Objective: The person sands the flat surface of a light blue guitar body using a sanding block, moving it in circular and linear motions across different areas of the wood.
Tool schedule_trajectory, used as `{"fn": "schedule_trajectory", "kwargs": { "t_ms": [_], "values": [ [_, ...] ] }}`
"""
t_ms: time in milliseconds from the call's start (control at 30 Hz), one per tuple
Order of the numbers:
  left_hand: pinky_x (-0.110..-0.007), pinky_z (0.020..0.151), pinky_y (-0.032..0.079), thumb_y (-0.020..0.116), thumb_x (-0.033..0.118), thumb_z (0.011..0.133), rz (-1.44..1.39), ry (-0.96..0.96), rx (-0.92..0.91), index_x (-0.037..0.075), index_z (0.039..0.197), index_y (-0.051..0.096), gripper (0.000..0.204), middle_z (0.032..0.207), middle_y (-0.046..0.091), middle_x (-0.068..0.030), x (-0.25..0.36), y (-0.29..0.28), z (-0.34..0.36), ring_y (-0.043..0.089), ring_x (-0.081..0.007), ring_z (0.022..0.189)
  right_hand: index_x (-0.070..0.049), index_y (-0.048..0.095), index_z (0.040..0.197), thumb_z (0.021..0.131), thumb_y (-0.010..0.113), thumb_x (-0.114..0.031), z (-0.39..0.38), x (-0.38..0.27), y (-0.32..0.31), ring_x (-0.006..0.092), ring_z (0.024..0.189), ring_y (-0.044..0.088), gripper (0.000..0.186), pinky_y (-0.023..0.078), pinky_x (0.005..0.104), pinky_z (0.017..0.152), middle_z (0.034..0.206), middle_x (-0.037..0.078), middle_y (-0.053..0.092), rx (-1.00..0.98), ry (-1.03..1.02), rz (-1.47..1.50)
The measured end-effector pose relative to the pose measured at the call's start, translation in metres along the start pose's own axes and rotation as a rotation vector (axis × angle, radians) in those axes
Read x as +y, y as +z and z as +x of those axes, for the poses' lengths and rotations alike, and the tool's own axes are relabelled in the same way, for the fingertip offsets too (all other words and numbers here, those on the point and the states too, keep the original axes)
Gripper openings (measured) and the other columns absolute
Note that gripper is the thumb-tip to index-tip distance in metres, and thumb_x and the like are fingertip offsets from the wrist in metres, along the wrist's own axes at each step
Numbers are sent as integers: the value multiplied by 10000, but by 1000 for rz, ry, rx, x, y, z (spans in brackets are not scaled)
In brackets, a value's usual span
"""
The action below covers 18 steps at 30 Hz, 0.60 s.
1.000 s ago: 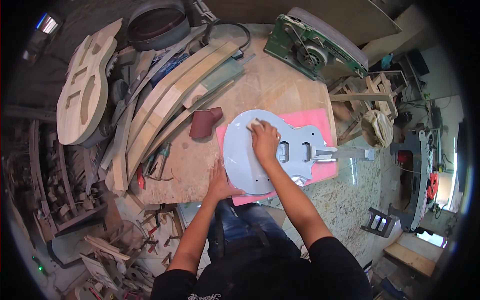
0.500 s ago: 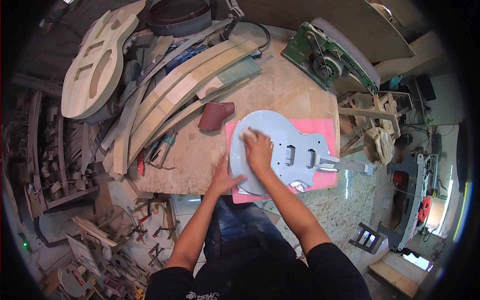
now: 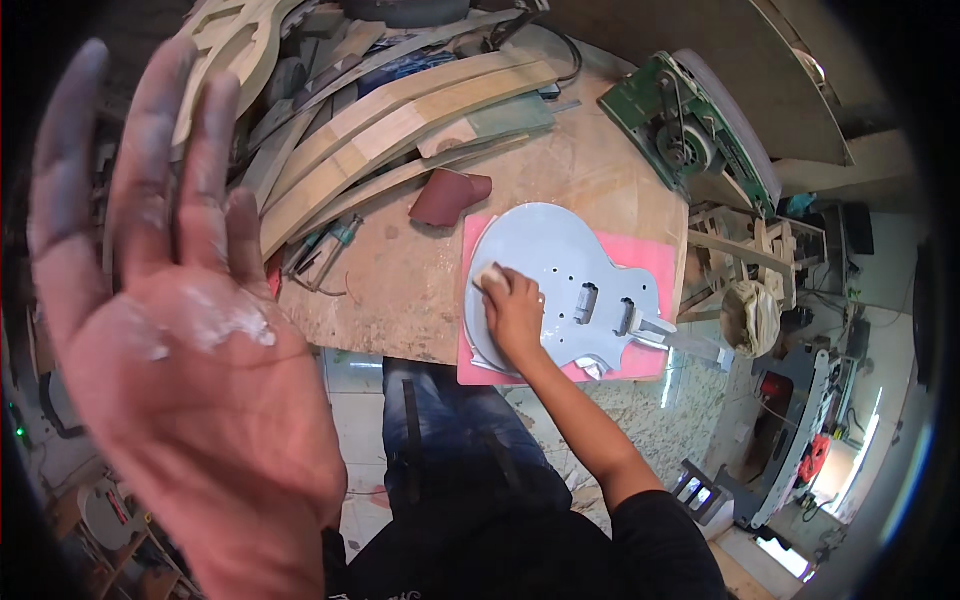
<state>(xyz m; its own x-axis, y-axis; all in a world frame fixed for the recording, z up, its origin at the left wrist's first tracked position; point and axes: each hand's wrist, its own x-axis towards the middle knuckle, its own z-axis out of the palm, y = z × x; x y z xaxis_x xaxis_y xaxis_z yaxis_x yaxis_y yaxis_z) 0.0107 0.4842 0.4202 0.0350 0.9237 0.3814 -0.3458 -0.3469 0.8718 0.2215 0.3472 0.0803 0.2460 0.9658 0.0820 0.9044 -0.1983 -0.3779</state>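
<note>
The left hand [image 3: 200, 350] spreads open; the right [image 3: 518, 312] presses a pad [image 3: 489, 277].

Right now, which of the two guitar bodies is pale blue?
The guitar body on the pink sheet, beneath the right hand; the bare-wood guitar body at upper left is tan.

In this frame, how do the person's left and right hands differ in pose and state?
The left hand is held up close to the camera, palm showing; the right hand is down over the pale blue-grey guitar body.
The left hand is open, with white residue on its palm; the right hand grips a small pale block.
Both are bare.
</note>
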Motion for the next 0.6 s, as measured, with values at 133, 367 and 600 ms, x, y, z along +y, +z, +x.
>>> {"fn": "schedule_trajectory", "kwargs": {
  "t_ms": [133, 367, 600],
  "values": [
    [-435, 1255, 291, 650, 391, 911, -14, 18, 2, -43, 1572, 342, 848, 1575, 456, -264, 0, -5, -1, 445, -365, 1482, -168, 727, 1214, 882, 729, -173, 45, 29, -8, 391, 1170, 583, 332, 465, 547, 974, 1329, 131, 627, 59, 31, -37],
    [-440, 1257, 294, 645, 353, 902, -8, 46, 21, -44, 1571, 345, 833, 1577, 456, -263, 9, -8, -4, 445, -365, 1484, -192, 738, 1229, 850, 775, -169, 17, 13, 2, 404, 1200, 571, 382, 465, 550, 983, 1349, 142, 619, 39, 46, -28],
    [-445, 1258, 297, 639, 314, 893, -4, 67, 24, -46, 1570, 348, 820, 1579, 456, -263, 10, -13, -2, 444, -365, 1486, -159, 729, 1243, 902, 724, -178, 80, 30, -12, 400, 1161, 584, 341, 472, 539, 960, 1342, 140, 627, 87, 70, -49]
  ]
}}
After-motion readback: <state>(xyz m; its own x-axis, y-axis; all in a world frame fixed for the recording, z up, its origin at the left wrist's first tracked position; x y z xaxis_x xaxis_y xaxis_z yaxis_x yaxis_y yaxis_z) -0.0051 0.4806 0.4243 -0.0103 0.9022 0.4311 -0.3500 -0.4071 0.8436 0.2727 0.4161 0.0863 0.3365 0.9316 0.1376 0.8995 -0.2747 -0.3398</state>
